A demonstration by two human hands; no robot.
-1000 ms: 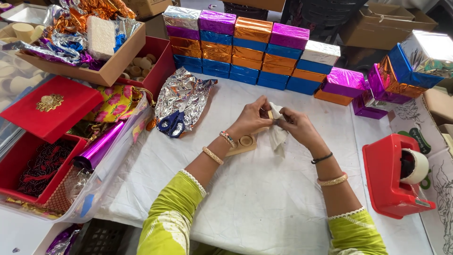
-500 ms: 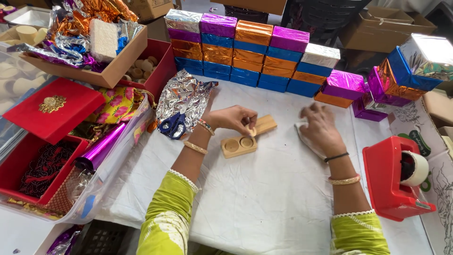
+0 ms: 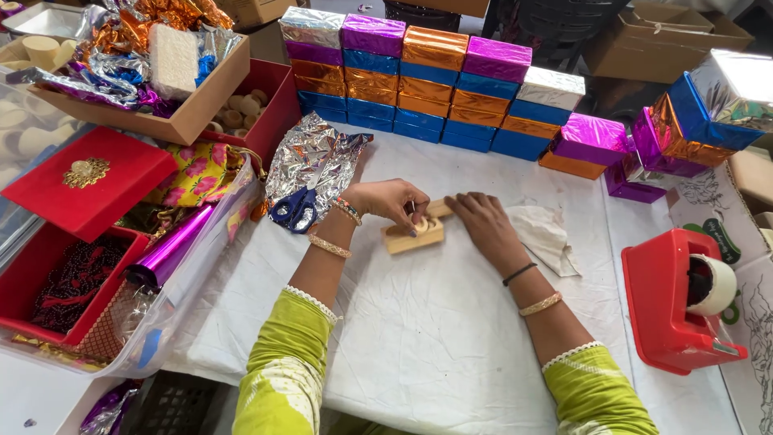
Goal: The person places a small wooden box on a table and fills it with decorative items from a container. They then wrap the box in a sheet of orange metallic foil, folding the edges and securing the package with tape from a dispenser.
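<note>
White-clothed table (image 3: pixel 451 338), foil-wrapped boxes (image 3: pixel 435 80) behind.

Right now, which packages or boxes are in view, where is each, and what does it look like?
Foil-wrapped boxes: stacked wall at the table's far edge; silver, purple, orange, blue.
Red lidded box: far left; square, gold ornament.
Cardboard tray: upper left; holds crumpled foil.
Wooden block: table centre, under left hand and right hand.
No screens.

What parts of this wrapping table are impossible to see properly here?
Head view:
- Wooden piece: the middle is hidden under the left hand and right hand.
- Scissors: blades blend into the crumpled silver foil.
- Red tape dispenser: the far side faces away.
- Foil box: cut off by the right edge.
</note>
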